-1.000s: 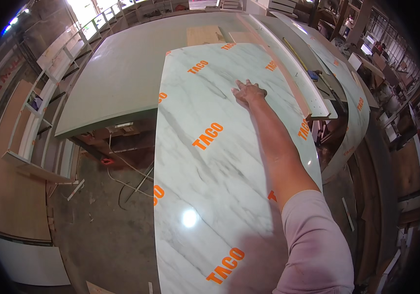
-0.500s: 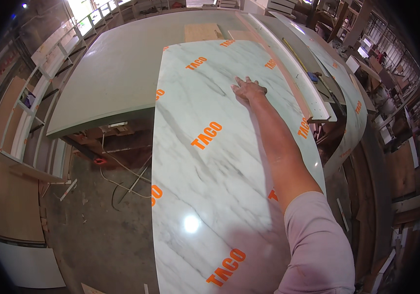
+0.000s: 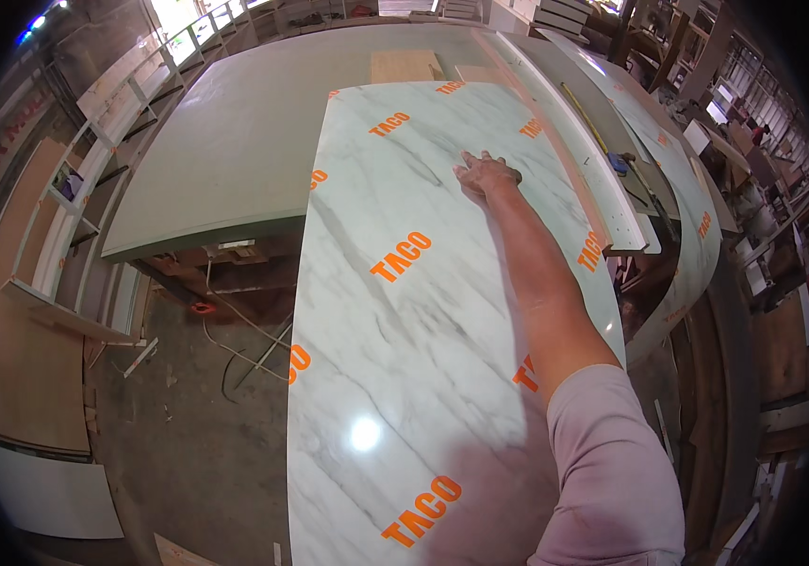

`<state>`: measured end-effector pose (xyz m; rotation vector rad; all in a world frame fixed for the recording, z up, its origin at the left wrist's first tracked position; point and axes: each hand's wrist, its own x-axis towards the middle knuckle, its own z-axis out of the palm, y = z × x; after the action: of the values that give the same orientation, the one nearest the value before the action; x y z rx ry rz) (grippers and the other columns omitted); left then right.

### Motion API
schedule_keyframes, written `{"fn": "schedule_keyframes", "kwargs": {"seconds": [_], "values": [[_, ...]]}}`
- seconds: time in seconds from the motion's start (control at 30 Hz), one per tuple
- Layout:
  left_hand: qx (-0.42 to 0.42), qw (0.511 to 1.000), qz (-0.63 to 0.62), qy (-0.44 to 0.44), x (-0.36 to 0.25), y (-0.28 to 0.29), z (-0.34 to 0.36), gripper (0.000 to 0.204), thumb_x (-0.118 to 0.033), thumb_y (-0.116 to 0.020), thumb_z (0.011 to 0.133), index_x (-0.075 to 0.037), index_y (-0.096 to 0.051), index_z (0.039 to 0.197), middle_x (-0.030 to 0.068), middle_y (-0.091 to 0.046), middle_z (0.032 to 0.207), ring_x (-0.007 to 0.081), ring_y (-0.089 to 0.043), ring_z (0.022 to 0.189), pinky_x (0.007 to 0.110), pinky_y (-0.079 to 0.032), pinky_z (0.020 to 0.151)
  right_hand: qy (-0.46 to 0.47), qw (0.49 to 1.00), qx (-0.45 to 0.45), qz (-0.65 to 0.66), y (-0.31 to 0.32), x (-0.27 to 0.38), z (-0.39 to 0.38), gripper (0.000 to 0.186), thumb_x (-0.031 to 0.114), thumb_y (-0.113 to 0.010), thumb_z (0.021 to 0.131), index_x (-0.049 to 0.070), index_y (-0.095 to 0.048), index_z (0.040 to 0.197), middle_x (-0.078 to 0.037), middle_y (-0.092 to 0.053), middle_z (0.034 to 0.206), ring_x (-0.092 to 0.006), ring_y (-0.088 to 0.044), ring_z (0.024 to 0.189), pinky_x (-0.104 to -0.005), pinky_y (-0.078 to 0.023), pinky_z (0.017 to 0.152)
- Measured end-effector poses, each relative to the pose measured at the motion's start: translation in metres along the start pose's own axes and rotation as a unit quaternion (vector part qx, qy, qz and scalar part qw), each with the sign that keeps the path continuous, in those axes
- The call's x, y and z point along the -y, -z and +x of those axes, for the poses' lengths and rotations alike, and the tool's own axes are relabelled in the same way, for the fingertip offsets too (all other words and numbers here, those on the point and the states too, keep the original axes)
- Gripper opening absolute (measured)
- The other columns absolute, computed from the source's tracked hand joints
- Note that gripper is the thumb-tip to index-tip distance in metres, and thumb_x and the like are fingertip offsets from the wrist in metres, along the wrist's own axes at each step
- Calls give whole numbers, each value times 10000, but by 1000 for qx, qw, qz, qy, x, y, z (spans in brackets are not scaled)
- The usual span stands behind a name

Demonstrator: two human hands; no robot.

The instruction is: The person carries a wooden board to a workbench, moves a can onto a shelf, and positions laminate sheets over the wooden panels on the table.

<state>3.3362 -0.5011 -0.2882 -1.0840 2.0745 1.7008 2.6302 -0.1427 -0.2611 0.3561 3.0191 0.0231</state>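
A long glossy sheet (image 3: 404,321) with a white, grey-veined marble pattern and orange lettering reaches from the lower edge onto the large grey-green table (image 3: 225,141). My right hand (image 3: 489,174) rests on the sheet's far part, fingers spread and palm down, holding nothing. The bare forearm and pale sleeve come in from the lower right, casting a shadow on the sheet. My left hand is out of the picture.
Right of the sheet lie a long white panel (image 3: 574,141), a yellow-and-blue tape measure (image 3: 619,164) and another curved marble-patterned sheet (image 3: 687,203). A plywood piece (image 3: 406,66) sits farther back. Shelf frames (image 3: 74,226) stand left; cables (image 3: 244,321) hang below the table.
The view has turned slightly, so the surroundings sit a little farther right. My right hand stays spread on the same part of the sheet.
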Motion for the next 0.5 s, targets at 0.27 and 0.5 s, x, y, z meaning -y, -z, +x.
{"fn": "schedule_keyframes", "kwargs": {"seconds": [0.27, 0.5], "values": [[-16, 1000, -1, -26, -14, -14, 1, 467, -284, -672, 919, -197, -329, 615, -90, -304, 545, 48, -234, 488, 281, -153, 434, 11, 1000, 2, 4, 8, -2, 4, 579, 557, -353, 952, 377, -263, 1495, 4, -225, 1585, -300, -324, 1391, -603, -403, 950], [-40, 998, -18, -44, -16, -19, 7, 487, -303, -662, 924, -185, -321, 597, -87, -285, 529, 53, -223, 474, 285, -141, 423, 13, 1000, 1, -3, 8, -2, 15, 580, 560, -346, 953, 379, -258, 1497, 7, -222, 1585, -297, -323, 1394, -603, -408, 942]]}}
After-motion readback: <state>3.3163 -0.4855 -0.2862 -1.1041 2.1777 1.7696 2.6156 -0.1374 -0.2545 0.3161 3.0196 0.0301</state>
